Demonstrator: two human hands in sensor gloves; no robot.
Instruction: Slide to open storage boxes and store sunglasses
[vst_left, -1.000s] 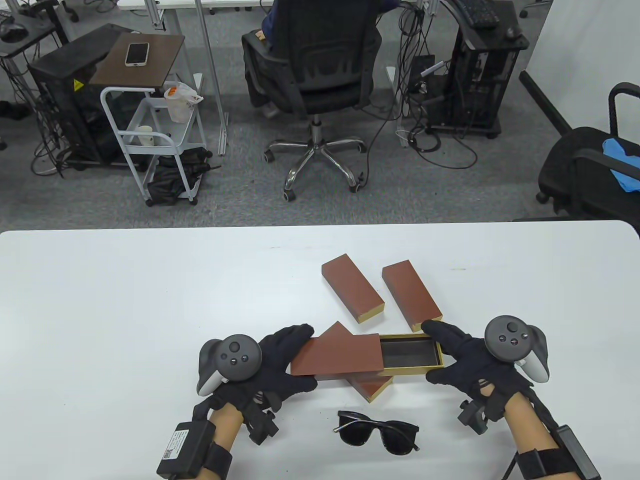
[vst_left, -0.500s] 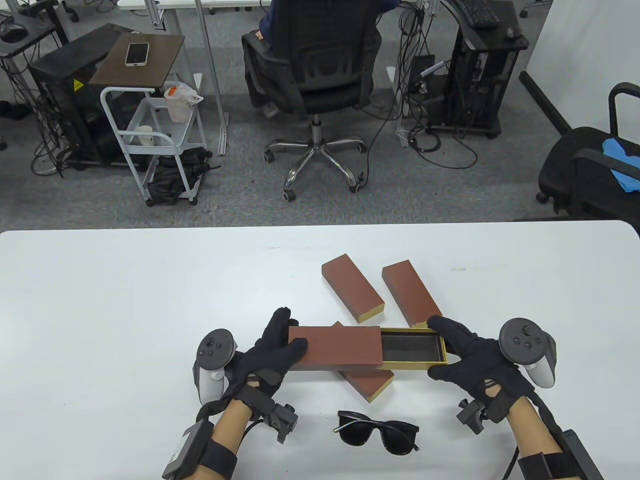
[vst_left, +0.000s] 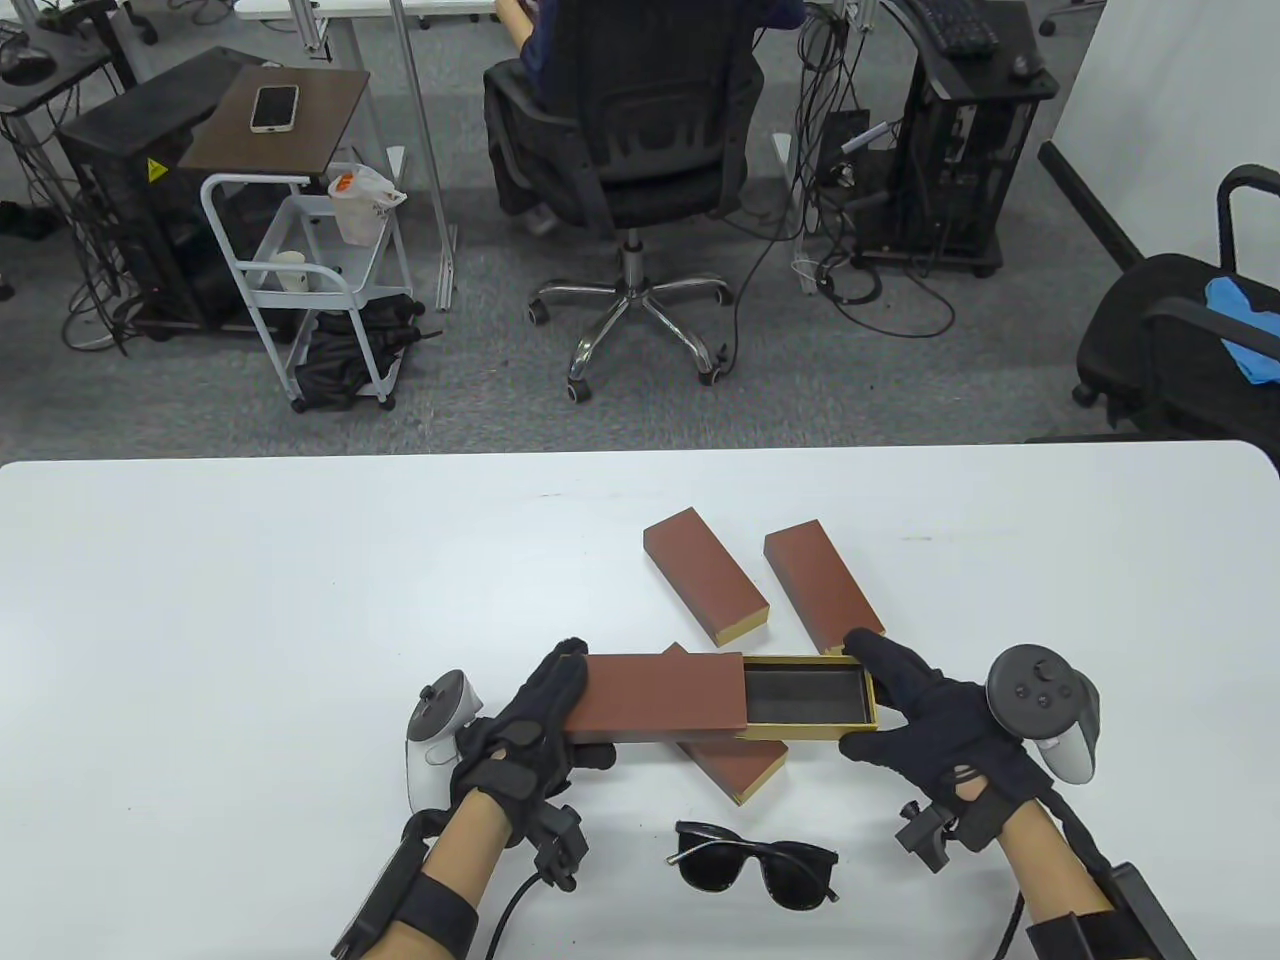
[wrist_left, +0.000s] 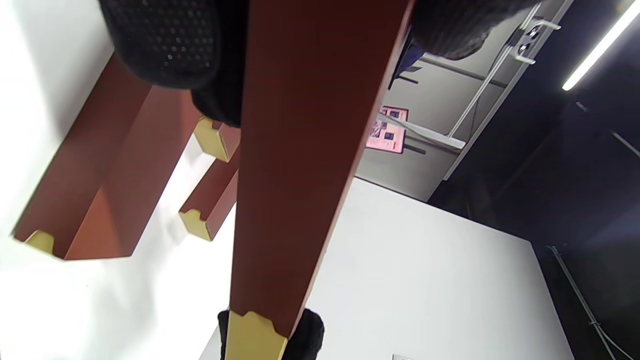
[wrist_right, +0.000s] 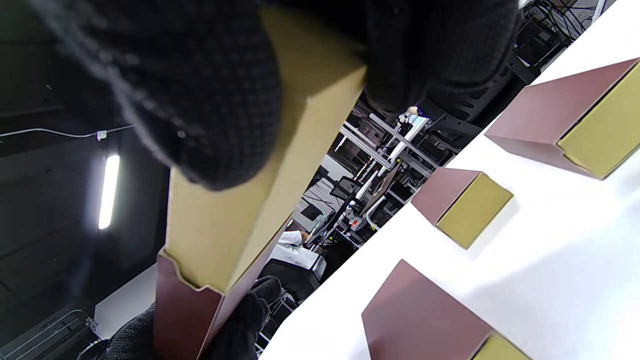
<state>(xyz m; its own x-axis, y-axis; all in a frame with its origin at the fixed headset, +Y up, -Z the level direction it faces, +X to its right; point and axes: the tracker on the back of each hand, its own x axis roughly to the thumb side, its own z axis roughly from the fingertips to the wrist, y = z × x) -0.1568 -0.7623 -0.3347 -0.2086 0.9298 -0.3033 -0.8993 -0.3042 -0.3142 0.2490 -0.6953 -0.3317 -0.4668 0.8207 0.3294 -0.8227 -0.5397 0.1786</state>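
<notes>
A brown storage box sleeve (vst_left: 660, 695) is held above the table by my left hand (vst_left: 545, 715), fingers wrapped round its left end. Its gold drawer (vst_left: 810, 697) sticks out to the right, dark lining showing, and my right hand (vst_left: 900, 700) pinches the drawer's end. In the left wrist view the sleeve (wrist_left: 305, 150) runs down from my fingers; in the right wrist view the gold drawer (wrist_right: 235, 215) is between my fingers. Black sunglasses (vst_left: 755, 862) lie folded on the table near its front edge, below the box.
A third brown box (vst_left: 735, 765) lies under the held one. Two more brown boxes (vst_left: 705, 572) (vst_left: 823, 590) lie just behind. The white table (vst_left: 250, 620) stretches to the left. Office chairs and carts stand beyond the table.
The box has shifted slightly left and levelled out. My left hand rolled over so its tracker faces left, and my right hand followed the drawer leftward.
</notes>
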